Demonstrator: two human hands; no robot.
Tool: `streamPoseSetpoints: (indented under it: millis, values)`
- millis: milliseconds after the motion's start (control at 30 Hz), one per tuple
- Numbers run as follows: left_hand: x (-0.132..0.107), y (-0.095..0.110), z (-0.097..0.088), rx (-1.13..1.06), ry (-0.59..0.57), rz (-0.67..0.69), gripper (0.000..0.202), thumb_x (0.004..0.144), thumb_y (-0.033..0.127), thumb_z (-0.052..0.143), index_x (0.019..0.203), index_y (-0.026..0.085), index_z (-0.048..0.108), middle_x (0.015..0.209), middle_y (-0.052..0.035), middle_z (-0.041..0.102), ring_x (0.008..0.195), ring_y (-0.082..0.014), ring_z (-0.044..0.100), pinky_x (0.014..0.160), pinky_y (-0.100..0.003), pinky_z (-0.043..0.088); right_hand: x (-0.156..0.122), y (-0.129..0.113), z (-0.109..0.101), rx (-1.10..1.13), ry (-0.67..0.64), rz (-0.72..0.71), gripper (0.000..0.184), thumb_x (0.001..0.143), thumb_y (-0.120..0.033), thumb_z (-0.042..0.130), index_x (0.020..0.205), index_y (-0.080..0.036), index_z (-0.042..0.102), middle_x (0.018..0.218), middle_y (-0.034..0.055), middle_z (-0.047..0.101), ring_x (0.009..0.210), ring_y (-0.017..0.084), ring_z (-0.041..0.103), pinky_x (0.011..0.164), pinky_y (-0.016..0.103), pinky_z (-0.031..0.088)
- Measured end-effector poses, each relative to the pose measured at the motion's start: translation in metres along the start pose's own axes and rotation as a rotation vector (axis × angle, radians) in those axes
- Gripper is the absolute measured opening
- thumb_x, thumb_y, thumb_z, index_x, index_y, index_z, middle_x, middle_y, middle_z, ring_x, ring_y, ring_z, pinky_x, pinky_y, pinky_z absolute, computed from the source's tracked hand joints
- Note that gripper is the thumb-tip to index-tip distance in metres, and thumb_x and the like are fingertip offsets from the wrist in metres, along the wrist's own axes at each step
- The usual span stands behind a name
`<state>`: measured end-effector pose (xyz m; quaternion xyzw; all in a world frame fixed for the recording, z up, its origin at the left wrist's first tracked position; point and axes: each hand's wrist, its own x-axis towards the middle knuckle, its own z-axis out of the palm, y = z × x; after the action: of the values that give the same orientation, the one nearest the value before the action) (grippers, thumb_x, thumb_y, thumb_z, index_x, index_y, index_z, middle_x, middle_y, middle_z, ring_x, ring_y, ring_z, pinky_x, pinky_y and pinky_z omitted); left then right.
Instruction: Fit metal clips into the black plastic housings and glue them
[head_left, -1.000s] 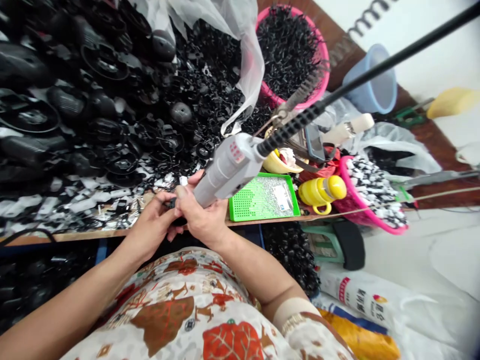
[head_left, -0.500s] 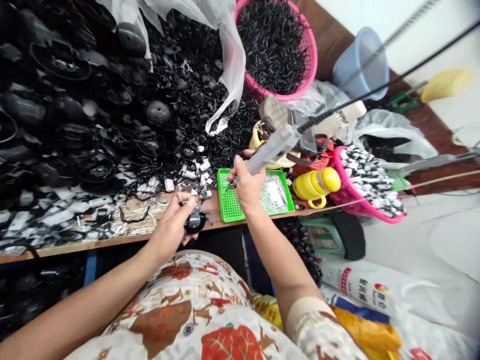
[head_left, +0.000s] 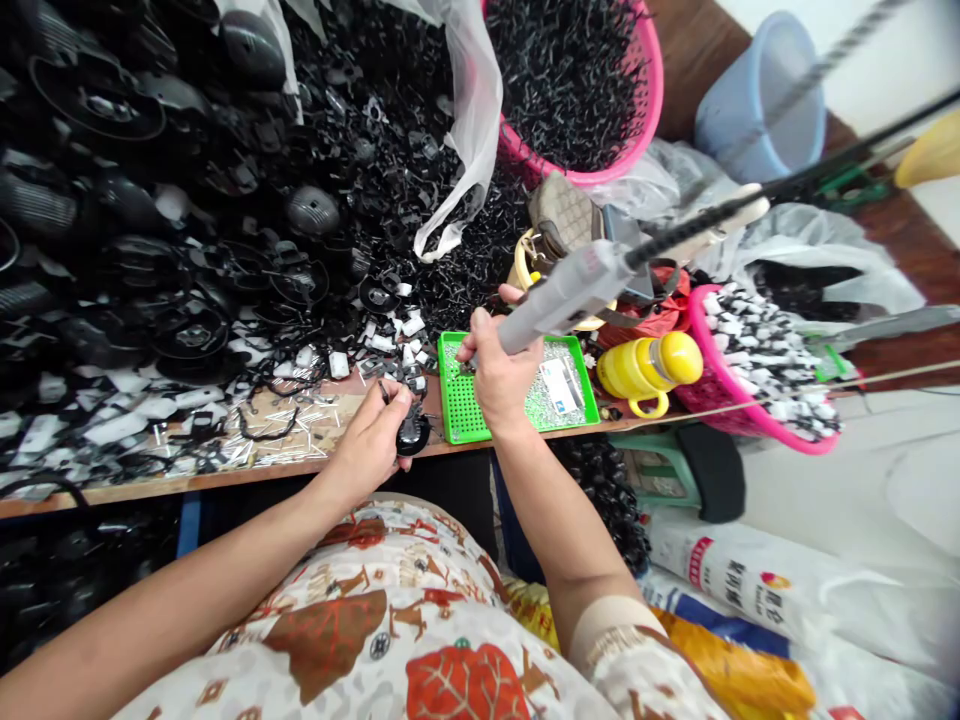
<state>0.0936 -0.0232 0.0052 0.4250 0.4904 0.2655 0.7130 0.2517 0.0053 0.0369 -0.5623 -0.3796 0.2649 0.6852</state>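
My right hand (head_left: pixel 497 378) is closed round a grey electric screwdriver (head_left: pixel 564 294) that hangs on a black coiled cable (head_left: pixel 757 196). Its tip points down over the green tray (head_left: pixel 459 408) of small screws. My left hand (head_left: pixel 372 437) is closed on a small round black plastic part (head_left: pixel 412 434) at the wooden bench's front edge (head_left: pixel 225 472), just left of the tray. Small white and black pieces lie scattered around it.
A big heap of black plastic parts (head_left: pixel 187 200) fills the bench's left and back. A pink basket (head_left: pixel 585 80) of black clips stands behind, another pink basket (head_left: pixel 750 370) of black-and-white pieces on the right, with a yellow bottle (head_left: pixel 649 368), a blue bucket (head_left: pixel 757 110) and sacks (head_left: pixel 750 590).
My right hand has carried the screwdriver away from the part, right and forward to the green tray. My left hand keeps the black part and has shifted slightly right along the bench edge.
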Motion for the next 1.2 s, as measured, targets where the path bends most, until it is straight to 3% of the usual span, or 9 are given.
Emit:
streamPoseSetpoints:
  millis: [233,533,767,1033,1200]
  values:
    - [-0.002,0.0,-0.001,0.035,-0.034,0.035,0.032,0.094,0.058,0.054,0.096,0.027,0.05,0.055,0.0084,0.051,0.034,-0.0102,0.043,0.031,-0.018,0.025,-0.031,-0.04,0.011,0.226,-0.11,0.095,0.044,0.086,-0.051,0.072,0.119,-0.029,0.055,0.058,-0.0117,0.05,0.043,0.01,0.052,0.047,0.027,0.049]
    - [-0.002,0.001,-0.001,0.022,-0.046,0.068,0.029,0.094,0.055,0.054,0.094,0.026,0.048,0.057,0.0085,0.048,0.038,-0.0114,0.045,0.035,-0.021,0.033,-0.036,-0.029,0.017,0.238,-0.157,0.114,0.035,0.086,-0.046,0.074,0.108,-0.027,0.055,0.057,-0.0118,0.056,0.044,0.009,0.055,0.05,0.025,0.049]
    - [-0.001,0.003,-0.001,0.003,-0.036,0.06,0.028,0.094,0.053,0.055,0.092,0.026,0.049,0.056,0.0081,0.05,0.038,-0.0124,0.048,0.034,-0.02,0.034,-0.039,-0.031,0.018,0.183,-0.149,0.132,0.039,0.084,-0.049,0.074,0.108,-0.026,0.055,0.057,-0.0111,0.056,0.045,0.01,0.056,0.051,0.027,0.051]
    - [-0.001,-0.006,-0.005,0.061,-0.032,0.097,0.032,0.094,0.057,0.054,0.092,0.025,0.05,0.064,0.0071,0.05,0.045,-0.0119,0.049,0.038,-0.021,0.042,-0.042,-0.023,0.024,0.195,-0.187,0.129,0.032,0.086,-0.047,0.074,0.093,-0.026,0.051,0.053,-0.0121,0.052,0.04,0.009,0.051,0.046,0.025,0.047]
    - [-0.002,-0.006,-0.006,0.115,-0.038,0.11,0.031,0.095,0.056,0.053,0.096,0.026,0.052,0.067,0.0058,0.051,0.047,-0.0127,0.051,0.039,-0.022,0.044,-0.034,-0.023,0.016,0.191,-0.214,0.158,0.036,0.085,-0.048,0.074,0.105,-0.025,0.053,0.054,-0.0131,0.052,0.041,0.008,0.051,0.045,0.023,0.046]
